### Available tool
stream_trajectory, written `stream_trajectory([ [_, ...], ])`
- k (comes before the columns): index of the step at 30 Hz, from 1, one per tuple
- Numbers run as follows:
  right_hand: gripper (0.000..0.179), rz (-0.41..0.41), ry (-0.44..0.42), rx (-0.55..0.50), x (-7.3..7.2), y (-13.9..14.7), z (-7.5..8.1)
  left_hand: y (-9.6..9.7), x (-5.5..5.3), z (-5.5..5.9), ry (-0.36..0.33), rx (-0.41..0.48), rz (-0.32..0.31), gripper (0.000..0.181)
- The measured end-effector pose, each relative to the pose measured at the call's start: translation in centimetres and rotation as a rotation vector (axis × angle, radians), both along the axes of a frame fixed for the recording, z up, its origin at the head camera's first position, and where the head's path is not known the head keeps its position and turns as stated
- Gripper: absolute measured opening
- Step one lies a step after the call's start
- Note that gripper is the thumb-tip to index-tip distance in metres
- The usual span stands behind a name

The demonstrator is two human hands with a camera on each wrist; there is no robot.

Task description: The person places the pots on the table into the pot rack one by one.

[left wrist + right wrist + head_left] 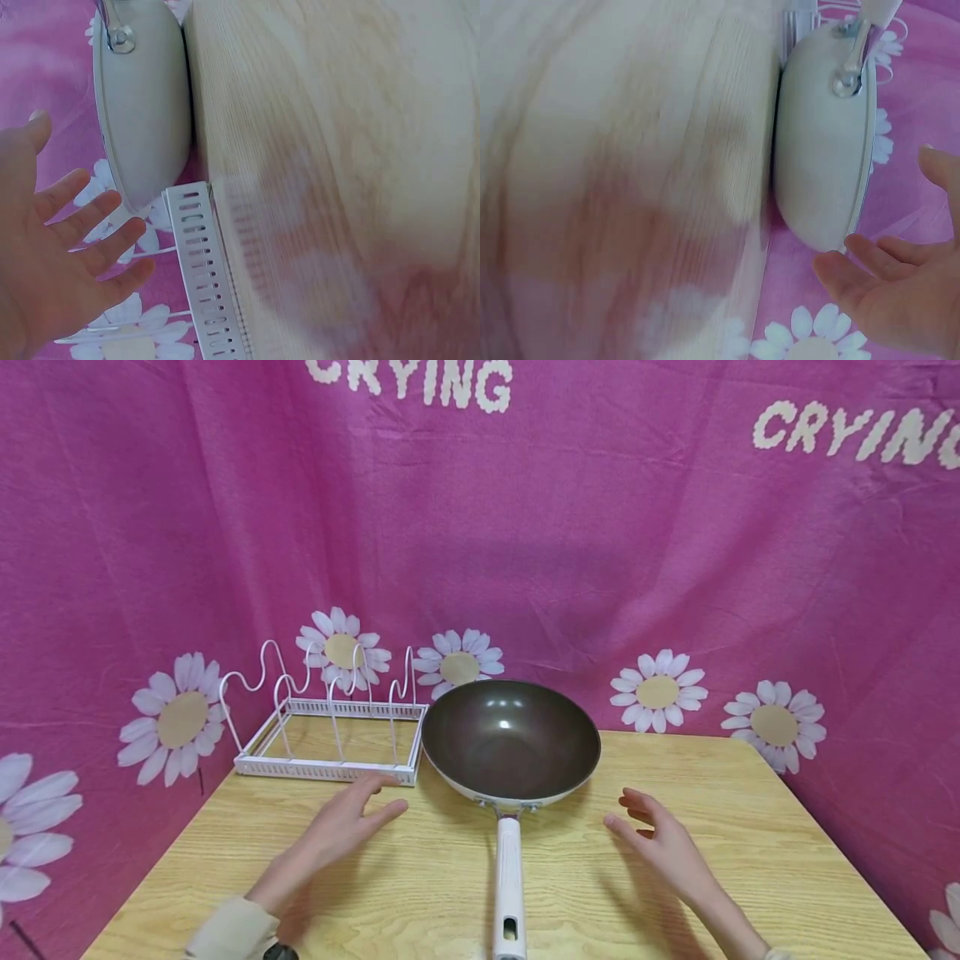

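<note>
I'm watching the left hand [341, 827] and right hand [667, 843] hovering, relaxed and empty, either side of the pan [510, 739], centre frame. I'm fearing a bumped handle [509, 877] shoving it against the rack [322, 770], centre left.

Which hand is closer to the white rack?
The left hand. It is close in front of the near right corner of the white rack. The right hand is farther away, off to the right, past the pan.
</note>
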State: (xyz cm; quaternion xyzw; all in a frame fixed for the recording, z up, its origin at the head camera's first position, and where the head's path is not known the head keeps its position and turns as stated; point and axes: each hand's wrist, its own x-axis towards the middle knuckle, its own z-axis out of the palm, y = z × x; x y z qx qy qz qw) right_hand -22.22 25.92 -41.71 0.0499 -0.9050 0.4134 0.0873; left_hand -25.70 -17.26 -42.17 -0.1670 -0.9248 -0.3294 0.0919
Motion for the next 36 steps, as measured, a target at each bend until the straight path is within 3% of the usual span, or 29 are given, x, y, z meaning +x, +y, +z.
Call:
stream_trajectory([
  [13, 0.067, 0.022, -0.076, -0.051, 1.0, -1.9, -0.1, 1.2, 0.6, -0.1, -0.081, 0.096, -0.014, 0.047],
  [21, 0.06, 0.074, -0.094, -0.142, 1.9, -3.8, 0.1, 2.1, 0.9, -0.2, -0.128, 0.184, -0.045, 0.043],
  [30, 0.062, 0.108, -0.174, -0.219, 2.9, -5.8, 0.1, 3.2, 1.1, -0.5, -0.124, 0.251, -0.09, 0.033],
  [36, 0.062, 0.187, -0.192, -0.291, 3.5, -6.4, 0.0, 3.7, 1.3, -0.4, -0.142, 0.291, -0.095, 0.028],
])
